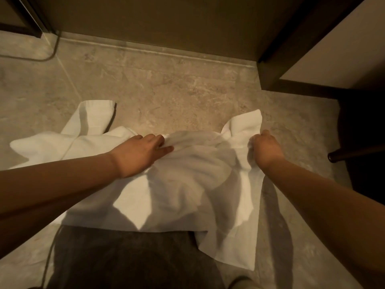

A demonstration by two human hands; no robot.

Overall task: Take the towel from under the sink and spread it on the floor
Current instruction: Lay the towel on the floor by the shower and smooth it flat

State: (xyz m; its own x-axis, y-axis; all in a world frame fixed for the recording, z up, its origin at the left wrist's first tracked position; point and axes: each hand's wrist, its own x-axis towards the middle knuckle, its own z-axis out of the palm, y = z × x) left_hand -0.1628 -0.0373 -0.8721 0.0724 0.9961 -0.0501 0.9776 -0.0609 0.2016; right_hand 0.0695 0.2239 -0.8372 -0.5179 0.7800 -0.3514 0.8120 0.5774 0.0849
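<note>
- Towel [177,195] is laid on the floor [166,80], white and bunched up in the middle.
- Its long side is stretched from left to right.
- Two corners are pointed away toward the wall [145,21], one far left and one far right.
- The left hand [137,153] is laid on the towel, with fingers nearly straight.
- The right end of the towel is gripped by the right hand [265,147], with fingers curled tight.

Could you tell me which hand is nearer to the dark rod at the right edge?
Right. The right hand, gripping the towel, is just left of the rod; the left hand rests on the towel farther left.
</note>
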